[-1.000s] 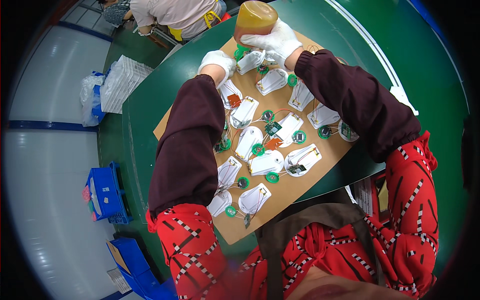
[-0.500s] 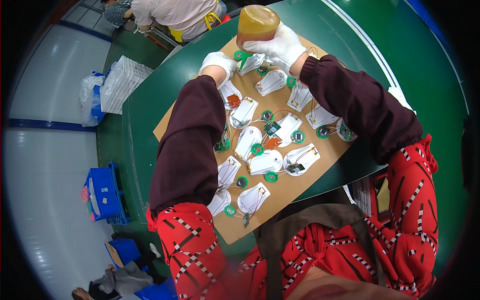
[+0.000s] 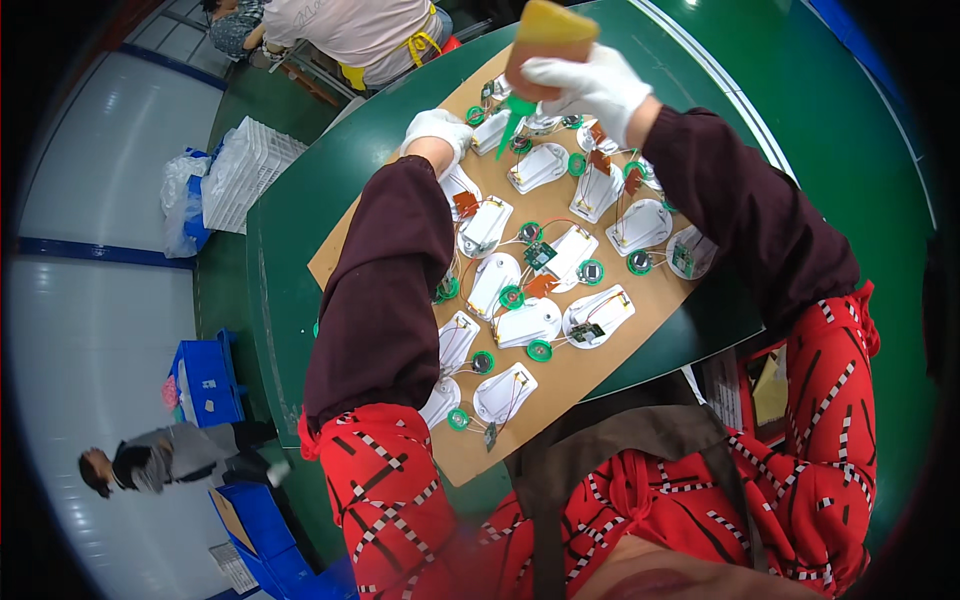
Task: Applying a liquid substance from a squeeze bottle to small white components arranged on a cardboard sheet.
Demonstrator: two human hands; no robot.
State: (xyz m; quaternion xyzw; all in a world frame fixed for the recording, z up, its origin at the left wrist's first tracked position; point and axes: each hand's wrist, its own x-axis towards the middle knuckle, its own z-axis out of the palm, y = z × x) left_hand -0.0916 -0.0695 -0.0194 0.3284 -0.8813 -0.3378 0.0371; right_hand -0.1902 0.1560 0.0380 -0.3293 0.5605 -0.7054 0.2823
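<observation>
My right hand (image 3: pixel 600 88), in a white glove, grips a squeeze bottle (image 3: pixel 552 40) of amber liquid. The bottle is tipped so its green nozzle (image 3: pixel 515 122) points down over the far part of a brown board (image 3: pixel 570 385). Across from it, my gloved left hand (image 3: pixel 438 130) rests at the board's far left edge with fingers curled. Whatever it pinches is hidden, but a white plastic housing (image 3: pixel 490 132) and a green-rimmed round speaker (image 3: pixel 475 115) lie right beside it. Several similar white housings (image 3: pixel 540 166) with wires, speakers and small green circuit boards (image 3: pixel 540 255) cover the board.
The board lies on a green table (image 3: pixel 290 260) with a curved edge. White crates (image 3: pixel 255 170) and blue bins (image 3: pixel 208 380) stand on the floor to the left. One person (image 3: pixel 350 35) sits beyond the table; another (image 3: pixel 180 455) is at the lower left.
My right hand has lifted and moved right with the bottle, drawing the nozzle away from the housing by my left hand. My left hand has barely moved. The person at lower left has moved farther into view.
</observation>
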